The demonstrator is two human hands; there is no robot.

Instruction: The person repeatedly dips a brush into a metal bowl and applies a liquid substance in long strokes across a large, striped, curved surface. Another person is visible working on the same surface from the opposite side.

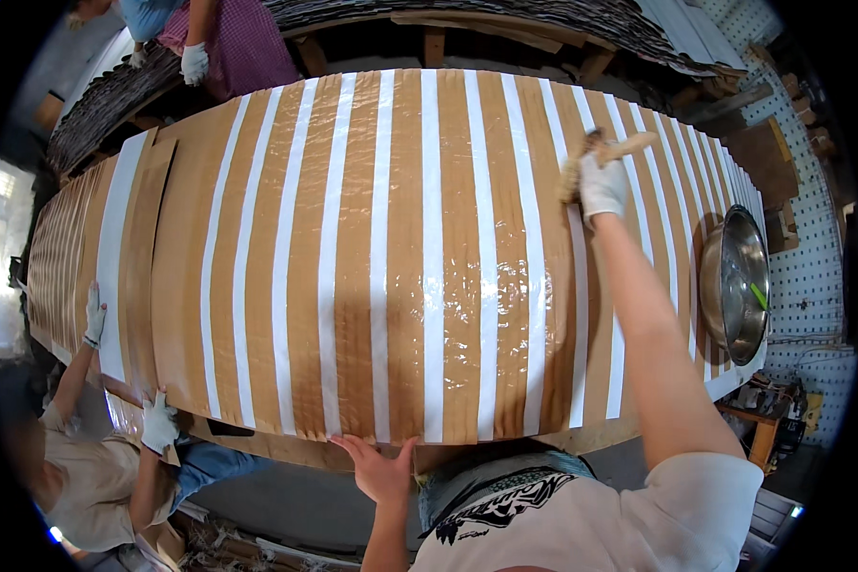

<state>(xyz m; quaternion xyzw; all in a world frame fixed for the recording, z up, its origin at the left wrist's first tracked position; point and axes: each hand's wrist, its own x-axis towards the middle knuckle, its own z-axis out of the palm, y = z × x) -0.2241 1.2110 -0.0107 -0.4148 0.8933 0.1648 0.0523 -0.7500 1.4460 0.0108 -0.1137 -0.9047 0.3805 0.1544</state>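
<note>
Brown sheets (405,210) with white strips (432,238) between them spread in a long overlapping row across the table. A shiny wet film covers their middle part. My right hand (602,186), in a white glove, grips a brush with a wooden handle (634,145). The brush lies against the sheets at the far right of the wet part; its bristle end is blurred. My left hand (379,469) is bare. Its fingers are spread and its fingertips touch the near edge of the sheets; nothing is held in it.
A round metal basin (740,286) with a green object (759,296) inside stands on the sheets' right end. At left, a co-worker's gloved hands (159,424) touch the sheets' near edge. Another person's gloved hand (194,63) shows beyond the table, by long dark stacks (591,21).
</note>
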